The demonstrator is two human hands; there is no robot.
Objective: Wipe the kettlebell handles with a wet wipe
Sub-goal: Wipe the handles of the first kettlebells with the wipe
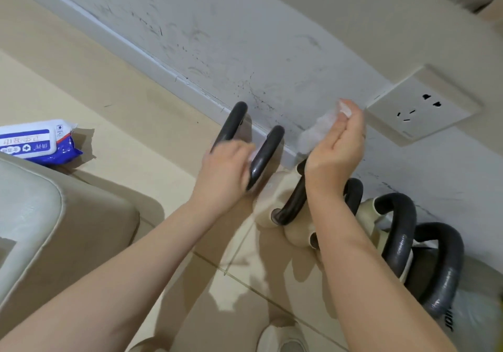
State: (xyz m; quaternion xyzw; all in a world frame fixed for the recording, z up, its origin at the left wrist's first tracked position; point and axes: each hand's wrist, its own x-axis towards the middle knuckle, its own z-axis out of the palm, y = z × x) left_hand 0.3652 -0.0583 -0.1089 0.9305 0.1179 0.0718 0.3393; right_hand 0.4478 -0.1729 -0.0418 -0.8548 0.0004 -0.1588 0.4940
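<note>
Beside the wall, right hand fingers pinch wet wipe; left hand fingers curl around kettlebell handle.

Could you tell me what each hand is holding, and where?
The right hand pinches a crumpled wet wipe at its upper edge; the left hand grips the leftmost kettlebell handle.

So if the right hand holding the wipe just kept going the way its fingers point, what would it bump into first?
Most likely the scuffed white wall. The right hand, closed on the wet wipe, points up and away toward it, just left of the wall socket. Depth is hard to judge, so the distance is unclear.
</note>
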